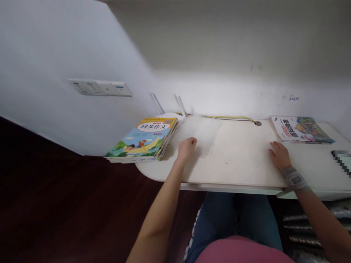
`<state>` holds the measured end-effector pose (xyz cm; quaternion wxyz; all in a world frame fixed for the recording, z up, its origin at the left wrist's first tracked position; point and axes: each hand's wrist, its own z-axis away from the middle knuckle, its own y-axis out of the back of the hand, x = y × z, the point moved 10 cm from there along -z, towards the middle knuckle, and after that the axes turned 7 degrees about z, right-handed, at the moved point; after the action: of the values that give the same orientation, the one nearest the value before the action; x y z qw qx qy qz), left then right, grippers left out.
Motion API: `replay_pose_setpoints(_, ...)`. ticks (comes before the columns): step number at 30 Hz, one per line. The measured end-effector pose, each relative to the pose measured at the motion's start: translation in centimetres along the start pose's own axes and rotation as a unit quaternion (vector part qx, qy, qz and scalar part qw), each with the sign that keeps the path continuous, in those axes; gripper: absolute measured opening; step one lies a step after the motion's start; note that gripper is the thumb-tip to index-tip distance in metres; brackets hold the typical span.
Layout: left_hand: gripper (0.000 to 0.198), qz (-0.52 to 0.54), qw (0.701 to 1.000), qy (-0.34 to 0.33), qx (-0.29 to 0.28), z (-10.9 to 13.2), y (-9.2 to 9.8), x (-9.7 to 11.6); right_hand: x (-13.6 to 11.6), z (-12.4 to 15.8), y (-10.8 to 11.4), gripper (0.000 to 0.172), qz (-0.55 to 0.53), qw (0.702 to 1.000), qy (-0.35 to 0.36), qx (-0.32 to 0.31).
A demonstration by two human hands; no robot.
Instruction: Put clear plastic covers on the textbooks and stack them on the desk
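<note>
My left hand (187,149) is closed in a loose fist over the left part of the white desk (241,160). It grips a thin, translucent whitish sheet (205,135), which is blurred and spreads out beyond the knuckles. Just left of that hand lies a stack of colourful children's books (145,140), jutting past the desk's rounded end. My right hand (279,156), with a grey band at the wrist, rests near the desk's right part. Its fingers are slightly bent and apart, and nothing shows in them. Behind it lies another small pile of books (301,129).
A white router (171,117) with upright antennas stands behind the left stack. A yellow cable (241,117) runs along the wall to a hole. Wall sockets (100,88) are at left. A pixelated dark-edged object (344,160) lies at far right. Wrapped items sit below the desk.
</note>
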<state>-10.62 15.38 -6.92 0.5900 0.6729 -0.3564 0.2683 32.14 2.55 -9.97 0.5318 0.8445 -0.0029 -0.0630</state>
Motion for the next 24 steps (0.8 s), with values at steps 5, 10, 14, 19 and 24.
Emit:
replay_pose_setpoints(5,0.034,0.188,0.98,-0.019,-0.056,3.9,-6.1,8.1,-12.9,3.4,1.7,0.074,-0.201,0.978,0.028,0.037)
replay_pose_setpoints(10,0.055,0.469,0.871,-0.064,-0.135,10.0,-7.6,16.8,-15.0,4.9,4.3,0.076,-0.263,0.952,-0.062,0.14)
replay_pose_setpoints(14,0.056,0.509,0.858,-0.074,-0.021,11.6,-2.1,14.2,-9.9,4.9,9.7,0.042,-0.18,0.943,-0.041,0.276)
replay_pose_setpoints(19,0.055,0.331,0.942,0.025,0.043,11.0,-0.9,4.1,-6.0,6.1,12.5,0.029,0.003,0.956,-0.01,0.292)
replay_pose_setpoints(24,0.038,-0.087,0.996,0.015,0.009,11.3,-3.6,0.6,-5.2,8.4,7.7,0.033,0.082,0.986,0.052,0.133)
